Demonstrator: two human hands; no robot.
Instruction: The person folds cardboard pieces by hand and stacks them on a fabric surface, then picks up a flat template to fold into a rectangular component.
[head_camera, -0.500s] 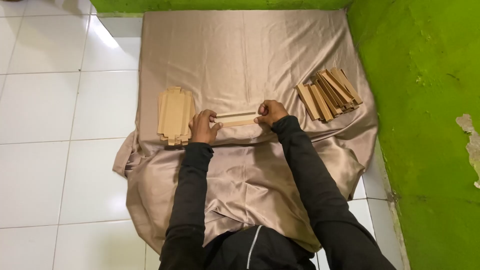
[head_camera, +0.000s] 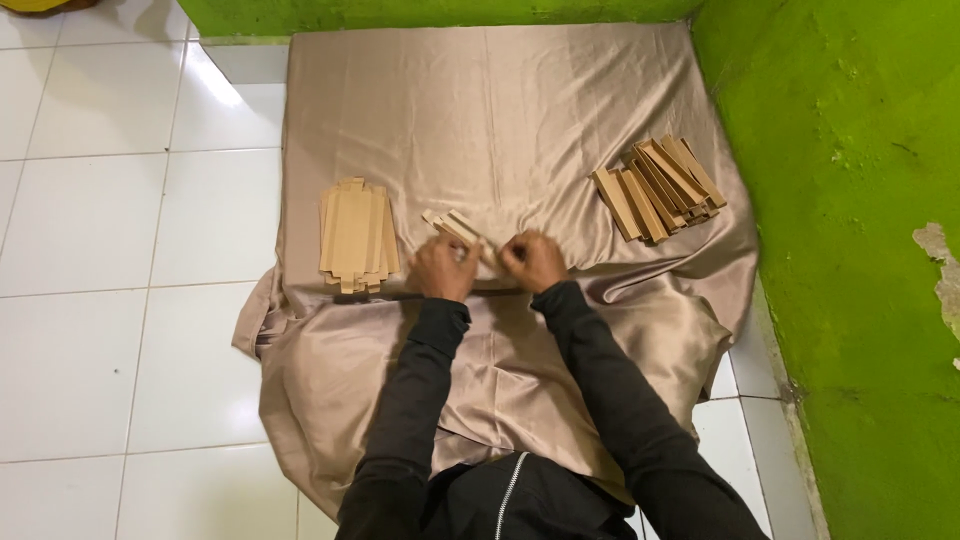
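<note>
My left hand and my right hand are close together over a tan satin cloth, both gripping a small folded brown cardboard piece that sticks up and to the left between them. A flat stack of brown cardboard blanks lies just left of my left hand. A heap of folded narrow cardboard pieces lies to the right, well apart from my right hand. A thin dark stick lies on the cloth under my wrists.
The cloth is spread on a white tiled floor. A bright green wall runs along the right side and the far edge. My black sleeves fill the lower middle.
My hands have come closer together. The cardboard piece, held flat and stretched between them before, is now bunched up and tilted toward the left.
</note>
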